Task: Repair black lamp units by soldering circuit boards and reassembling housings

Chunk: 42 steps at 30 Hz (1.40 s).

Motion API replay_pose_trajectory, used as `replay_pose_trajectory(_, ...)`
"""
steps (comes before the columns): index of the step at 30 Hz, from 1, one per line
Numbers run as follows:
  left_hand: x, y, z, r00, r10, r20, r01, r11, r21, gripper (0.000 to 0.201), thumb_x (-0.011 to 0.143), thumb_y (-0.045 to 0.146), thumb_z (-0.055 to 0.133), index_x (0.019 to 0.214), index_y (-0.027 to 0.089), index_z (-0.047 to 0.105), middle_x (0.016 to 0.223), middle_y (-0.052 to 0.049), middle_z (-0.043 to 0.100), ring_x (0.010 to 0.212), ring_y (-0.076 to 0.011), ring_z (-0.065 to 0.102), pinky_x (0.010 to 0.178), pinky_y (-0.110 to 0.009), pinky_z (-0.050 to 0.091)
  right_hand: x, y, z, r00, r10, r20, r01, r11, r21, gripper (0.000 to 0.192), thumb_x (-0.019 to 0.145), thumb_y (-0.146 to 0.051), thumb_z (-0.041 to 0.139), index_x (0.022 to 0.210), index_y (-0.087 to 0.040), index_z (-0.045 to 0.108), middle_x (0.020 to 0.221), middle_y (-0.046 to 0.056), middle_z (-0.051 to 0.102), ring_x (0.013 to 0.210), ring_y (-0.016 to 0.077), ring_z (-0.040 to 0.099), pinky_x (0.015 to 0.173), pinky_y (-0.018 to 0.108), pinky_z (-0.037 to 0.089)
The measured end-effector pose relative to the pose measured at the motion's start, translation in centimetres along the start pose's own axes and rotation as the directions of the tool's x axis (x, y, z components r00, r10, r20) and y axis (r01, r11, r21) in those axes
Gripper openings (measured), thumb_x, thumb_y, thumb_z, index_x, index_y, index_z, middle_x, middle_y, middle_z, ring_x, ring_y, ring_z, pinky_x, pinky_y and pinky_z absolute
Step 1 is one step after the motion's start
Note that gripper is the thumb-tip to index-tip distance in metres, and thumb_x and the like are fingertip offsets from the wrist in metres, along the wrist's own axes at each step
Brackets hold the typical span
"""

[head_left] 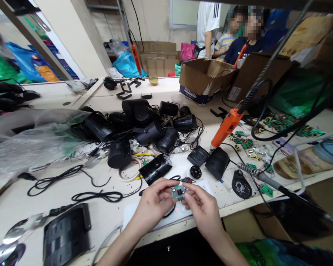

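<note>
Both my hands meet near the front edge of the white workbench (105, 218). My left hand (152, 201) and my right hand (201, 207) pinch a small green circuit board (178, 191) between their fingertips, with thin wires trailing from it. Just beyond the board lies a glossy black lamp housing (155, 169). A small black round part (195, 172) sits on the bench just past my right hand.
A heap of black housings (144, 125) and cables fills the bench middle. An orange electric screwdriver (226, 126) hangs at right over green boards (245, 142). A soldering iron (262, 177) lies at right. Cardboard boxes (205, 79) and several seated people sit behind.
</note>
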<state>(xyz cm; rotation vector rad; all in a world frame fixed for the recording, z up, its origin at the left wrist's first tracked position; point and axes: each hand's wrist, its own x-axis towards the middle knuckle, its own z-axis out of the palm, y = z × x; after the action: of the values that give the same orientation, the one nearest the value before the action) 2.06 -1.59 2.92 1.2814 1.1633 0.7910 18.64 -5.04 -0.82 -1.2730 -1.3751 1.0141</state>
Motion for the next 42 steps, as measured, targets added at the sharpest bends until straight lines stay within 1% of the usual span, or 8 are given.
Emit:
replay_pose_trajectory(4,-0.7,-0.5,0.5,0.955,0.273,-0.113,-0.223,0.917,0.329,0.028,0.076,0.024,0.065,0.104,0.018,0.067,0.106,-0.009,0.057,0.086,-0.0188,0.061,0.079,-0.035,0.054,0.3,-0.7,0.0,0.996,-0.088,-0.009,0.087,0.993,-0.077,0.023,0.092,-0.019,0.053,0.109,-0.020,0.068,0.095,0.006,0.069,0.084,0.0182,0.070,0.072,0.028,0.059)
replay_pose_trajectory(6,-0.8,-0.7,0.7,0.936,0.325,-0.131,-0.246,0.876,0.415,0.023,0.083,0.029,0.060,0.102,0.018,0.066,0.101,-0.009,0.059,0.085,-0.0196,0.062,0.079,-0.036,0.054,0.6,-1.2,-0.1,0.988,-0.156,0.018,0.157,0.978,-0.134,0.026,0.094,-0.017,0.051,0.112,-0.022,0.068,0.102,0.006,0.069,0.094,0.0184,0.068,0.081,0.029,0.057)
replay_pose_trajectory(11,-0.2,-0.8,0.8,0.991,0.030,-0.129,-0.017,0.995,0.095,0.038,0.087,0.040,0.054,0.116,0.017,0.058,0.082,-0.003,0.063,0.069,-0.0172,0.064,0.068,-0.033,0.054,1.5,-1.4,-0.2,0.950,-0.307,0.060,0.312,0.918,-0.244,0.032,0.095,-0.010,0.044,0.118,-0.022,0.064,0.108,0.007,0.068,0.103,0.0184,0.064,0.090,0.030,0.052)
replay_pose_trajectory(16,0.6,-1.1,0.9,0.989,-0.143,0.026,0.146,0.963,-0.226,0.049,0.076,0.044,0.066,0.115,0.017,0.058,0.066,0.003,0.058,0.066,-0.0160,0.061,0.060,-0.026,0.050,2.1,-1.3,0.0,0.895,-0.423,0.143,0.446,0.849,-0.283,0.038,0.094,-0.005,0.038,0.119,-0.020,0.063,0.104,0.009,0.066,0.099,0.0199,0.062,0.085,0.032,0.053)
replay_pose_trajectory(26,0.5,-1.4,0.8,0.959,-0.199,0.201,0.267,0.870,-0.415,0.040,0.071,0.028,0.071,0.107,0.017,0.059,0.080,-0.001,0.067,0.068,-0.0124,0.060,0.068,-0.026,0.047,2.0,-1.0,-0.5,0.989,-0.147,0.029,0.150,0.950,-0.275,0.018,0.093,-0.017,0.049,0.100,-0.021,0.065,0.093,0.005,0.071,0.083,0.0187,0.069,0.073,0.028,0.055)
replay_pose_trajectory(30,0.7,-1.6,0.9,0.967,-0.175,0.186,0.233,0.902,-0.363,0.038,0.070,0.024,0.068,0.106,0.017,0.059,0.084,-0.002,0.068,0.069,-0.0129,0.062,0.071,-0.028,0.048,2.0,-1.0,-0.7,0.990,-0.138,0.017,0.137,0.952,-0.272,0.016,0.091,-0.018,0.051,0.096,-0.021,0.066,0.088,0.004,0.072,0.079,0.0181,0.069,0.072,0.028,0.055)
replay_pose_trajectory(36,0.9,-1.9,0.7,0.969,-0.164,0.185,0.214,0.931,-0.296,0.045,0.070,0.019,0.063,0.114,0.014,0.056,0.065,0.001,0.066,0.066,-0.0150,0.064,0.072,-0.029,0.048,1.9,-1.1,-0.6,0.993,-0.122,0.001,0.119,0.964,-0.238,0.018,0.089,-0.016,0.051,0.096,-0.020,0.067,0.086,0.004,0.073,0.076,0.0167,0.069,0.067,0.025,0.055)
replay_pose_trajectory(42,1.0,-2.0,0.9,0.974,-0.156,0.166,0.207,0.908,-0.364,0.047,0.064,0.015,0.066,0.110,0.016,0.057,0.096,-0.005,0.068,0.062,-0.0112,0.063,0.064,-0.027,0.048,1.7,-0.9,-0.5,0.996,-0.087,-0.010,0.083,0.970,-0.229,0.017,0.087,-0.017,0.052,0.095,-0.019,0.067,0.084,0.004,0.073,0.074,0.0165,0.070,0.066,0.025,0.055)
